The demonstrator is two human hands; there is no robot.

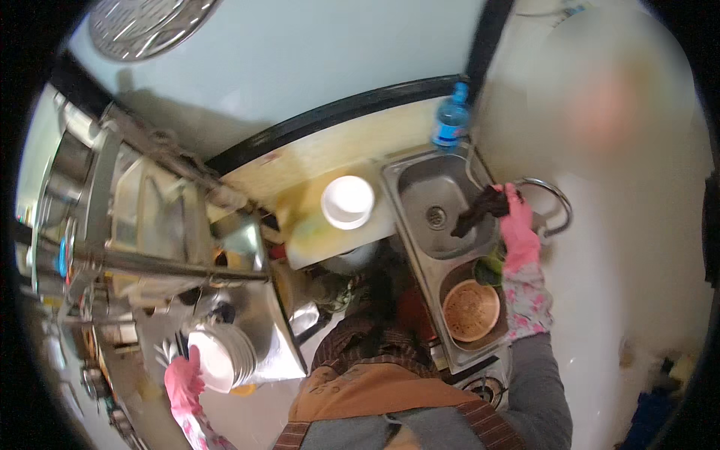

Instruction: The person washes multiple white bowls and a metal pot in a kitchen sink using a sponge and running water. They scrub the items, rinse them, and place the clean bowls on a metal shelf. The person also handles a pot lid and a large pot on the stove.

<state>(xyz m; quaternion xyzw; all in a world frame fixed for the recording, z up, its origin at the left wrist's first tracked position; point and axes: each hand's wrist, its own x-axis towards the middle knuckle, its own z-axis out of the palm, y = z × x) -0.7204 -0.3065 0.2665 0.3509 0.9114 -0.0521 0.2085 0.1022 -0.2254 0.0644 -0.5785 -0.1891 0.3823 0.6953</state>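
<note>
My right hand [516, 216], in a pink rubber glove with a floral sleeve, is closed on a dark wet-looking cloth [481, 211] above the right side of the steel sink basin [419, 194]. My left hand [185, 379], gloved alike, is at the left edge of a stack of white plates [222, 357] over the steel shelf's near end; its thumb lies on the top plate, and its other fingers are partly hidden. Several utensils, perhaps spoons, show beside that hand. A round tub [471, 310] of brownish liquid stands in the second basin, with a green object [489, 269] beside it.
A white round container [347, 202] stands on a stained board [304, 242] left of the sink. A blue plastic bottle [451, 118] stands behind the basin. The curved faucet [562, 208] is right of my right hand. A gas burner [485, 389] lies near my right elbow; metal racks [169, 264] stand at left.
</note>
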